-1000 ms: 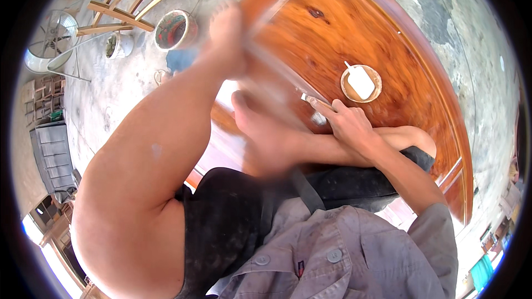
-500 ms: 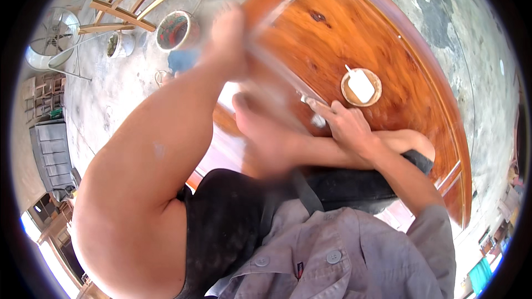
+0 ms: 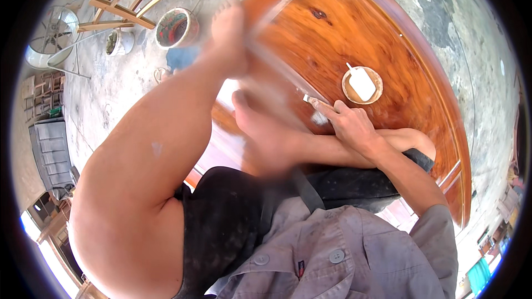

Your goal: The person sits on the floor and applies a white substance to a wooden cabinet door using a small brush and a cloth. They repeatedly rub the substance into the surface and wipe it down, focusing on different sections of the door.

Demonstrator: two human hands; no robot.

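Note:
My right hand (image 3: pixel 354 127) is closed around a slim tool (image 3: pixel 322 103) with a small pale, flat tip; its exact kind is hard to make out. The tip is at the raised edge of a glossy reddish-brown wooden panel (image 3: pixel 354 27), beside a whitish patch (image 3: pixel 319 118). On the panel, just beyond my right hand, a round shallow bowl (image 3: pixel 378 80) holds a white, flat, paddle-shaped piece (image 3: pixel 362 85) with a thin handle. My right forearm crosses over my bent right leg. My left hand is out of sight.
My bare feet (image 3: pixel 228 25) and legs rest on or over the panel's left part. Farther left stand a bucket (image 3: pixel 191 25), a smaller white pot (image 3: pixel 123 43), a wooden frame (image 3: pixel 119 12) and a fan (image 3: pixel 55 36). A blue cloth-like piece (image 3: pixel 183 58) lies on the concrete floor.
The tool's tip has shifted slightly to the right along the panel edge. My right hand keeps its grip, and the bowl stays in place.

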